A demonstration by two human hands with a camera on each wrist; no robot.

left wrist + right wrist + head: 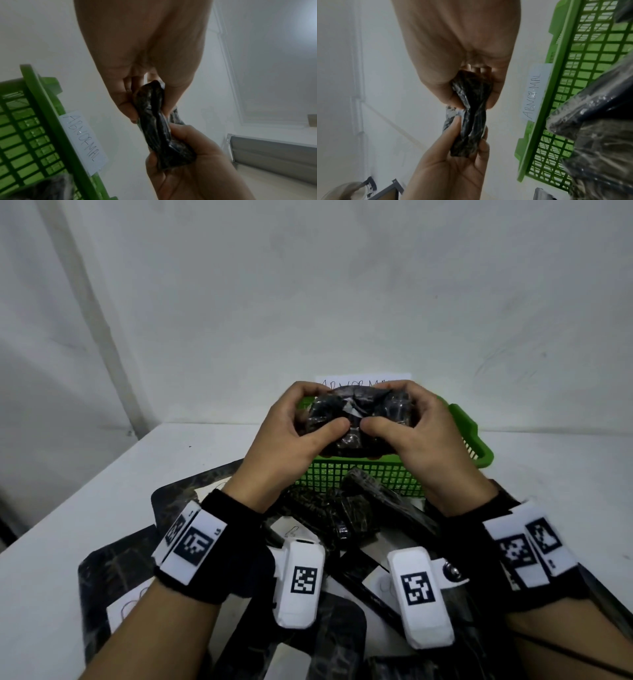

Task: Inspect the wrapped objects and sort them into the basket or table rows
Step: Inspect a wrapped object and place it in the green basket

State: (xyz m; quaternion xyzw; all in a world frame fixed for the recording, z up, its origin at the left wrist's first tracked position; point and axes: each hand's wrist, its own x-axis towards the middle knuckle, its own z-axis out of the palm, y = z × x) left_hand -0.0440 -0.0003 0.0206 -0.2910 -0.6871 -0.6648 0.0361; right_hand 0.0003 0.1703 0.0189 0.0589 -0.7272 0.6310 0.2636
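I hold one black object [356, 416] wrapped in shiny film with both hands, raised over the green mesh basket [370, 474]. My left hand [308, 419] grips its left end and my right hand [404, 419] grips its right end, thumbs on the near side and fingers curled over the top. In the left wrist view the wrapped object [154, 115] runs from my left hand [137, 102] down to my right hand [185, 155]. In the right wrist view the wrapped object [472, 115] looks twisted, between my right hand [471, 88] and left hand [467, 142].
A paper label reading ABNORMAL [82, 140] sits behind the basket [25, 135]. More black wrapped objects [329, 515] lie piled in front of the basket on dark-framed sheets [116, 559] on the white table [85, 491]. A white wall stands close behind.
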